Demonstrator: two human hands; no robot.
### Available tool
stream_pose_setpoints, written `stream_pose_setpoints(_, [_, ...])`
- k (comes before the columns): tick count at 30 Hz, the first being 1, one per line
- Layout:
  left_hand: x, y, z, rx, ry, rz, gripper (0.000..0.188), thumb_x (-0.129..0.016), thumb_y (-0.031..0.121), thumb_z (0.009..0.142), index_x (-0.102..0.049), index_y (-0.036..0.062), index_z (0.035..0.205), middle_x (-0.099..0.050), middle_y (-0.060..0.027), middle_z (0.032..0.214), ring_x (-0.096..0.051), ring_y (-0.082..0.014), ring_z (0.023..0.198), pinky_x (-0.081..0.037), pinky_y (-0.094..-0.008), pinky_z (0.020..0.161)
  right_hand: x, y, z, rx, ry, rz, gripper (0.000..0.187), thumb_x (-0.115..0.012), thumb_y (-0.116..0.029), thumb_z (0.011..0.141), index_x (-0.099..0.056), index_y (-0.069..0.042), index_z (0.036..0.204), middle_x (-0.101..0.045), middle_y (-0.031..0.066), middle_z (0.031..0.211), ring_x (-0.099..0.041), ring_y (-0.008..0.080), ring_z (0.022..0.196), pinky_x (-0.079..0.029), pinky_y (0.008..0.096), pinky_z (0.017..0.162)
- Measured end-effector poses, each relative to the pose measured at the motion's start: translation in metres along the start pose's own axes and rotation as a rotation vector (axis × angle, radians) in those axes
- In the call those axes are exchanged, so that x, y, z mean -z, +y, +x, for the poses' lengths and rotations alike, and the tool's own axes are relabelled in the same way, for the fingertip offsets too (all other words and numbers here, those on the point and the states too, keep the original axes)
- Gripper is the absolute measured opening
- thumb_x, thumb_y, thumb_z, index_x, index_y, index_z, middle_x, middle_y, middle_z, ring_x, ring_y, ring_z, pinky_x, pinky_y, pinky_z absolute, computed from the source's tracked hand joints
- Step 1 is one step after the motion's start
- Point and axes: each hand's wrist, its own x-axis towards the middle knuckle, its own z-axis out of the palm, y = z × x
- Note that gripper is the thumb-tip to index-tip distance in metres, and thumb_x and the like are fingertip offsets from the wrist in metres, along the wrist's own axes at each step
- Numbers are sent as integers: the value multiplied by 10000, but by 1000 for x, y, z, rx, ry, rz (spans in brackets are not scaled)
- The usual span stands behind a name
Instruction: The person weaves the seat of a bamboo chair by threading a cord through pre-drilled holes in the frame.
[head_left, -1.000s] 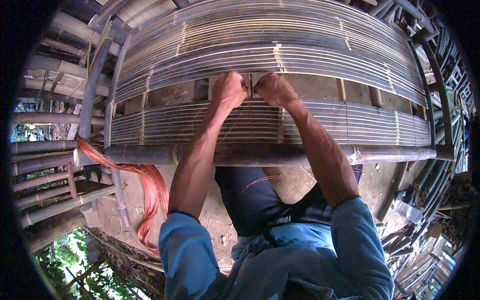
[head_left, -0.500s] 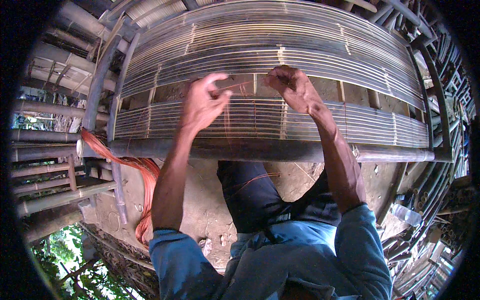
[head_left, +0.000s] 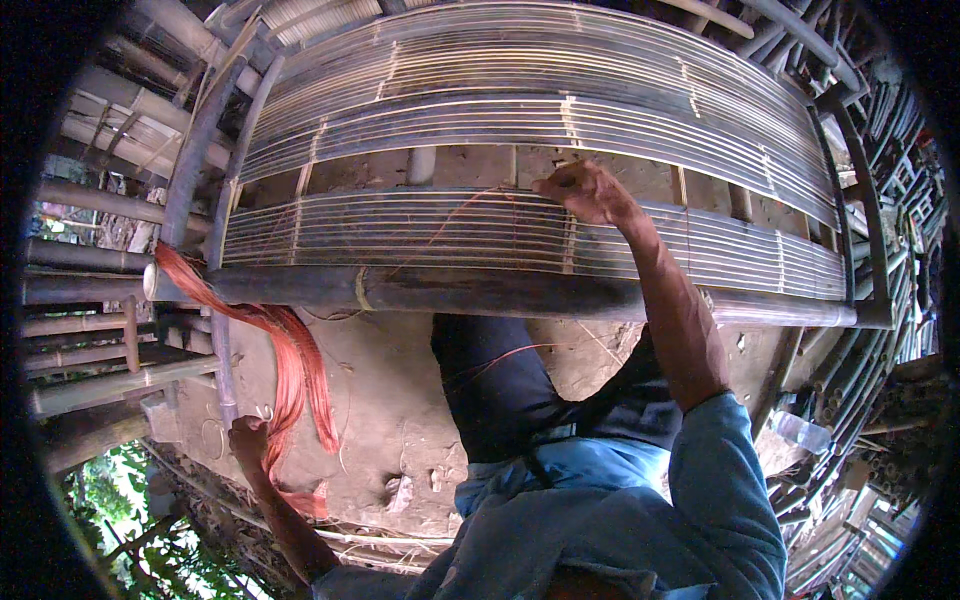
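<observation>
A wide bamboo frame (head_left: 500,288) lies before me, strung with rows of thin pale slats (head_left: 420,225). Over the gap between two bands of slats, my right hand (head_left: 590,192) is closed in a pinch. A thin red strand (head_left: 462,205) runs to its fingertips from the lower left, across the near band. My left hand (head_left: 250,440) is low on the left, closed in a fist beside a hanging bundle of orange-red strands (head_left: 290,360). Whatever the left fingers hold cannot be made out. The bundle drapes over the left end of the frame's front pole.
My legs (head_left: 500,385) are under the front pole, above a dirt floor (head_left: 390,380). Bamboo rails (head_left: 120,375) stand at the left. Stacked bamboo poles (head_left: 850,370) and a clear plastic bottle (head_left: 800,432) lie at the right.
My left hand has left the slats and swung down and left to beside the strand bundle. My right hand has lowered slightly toward the near band, still pinched.
</observation>
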Motion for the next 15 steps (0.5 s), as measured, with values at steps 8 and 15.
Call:
stream_pose_setpoints(8, [29, 295, 20, -144, -305, -1576, 607, -738, 141, 921, -472, 5, 1449, -537, -115, 1425, -566, -227, 1254, -507, -350, 1006, -13, 11, 0, 6, 46, 34, 465, -707, -434, 950, -782, 23, 904, -762, 161, 813, -707, 176, 717, -556, 365, 719])
stream_pose_setpoints(15, [87, 385, -14, -286, -604, -1570, 398, -664, 368, 990, -698, 29, 1194, -728, -75, 1062, -645, -123, 1012, -512, -284, 807, -11, 22, 10, -61, -56, -186, 538, -633, -655, 900, -821, -151, 908, -758, 160, 979, -745, 305, 902, -559, 426, 924])
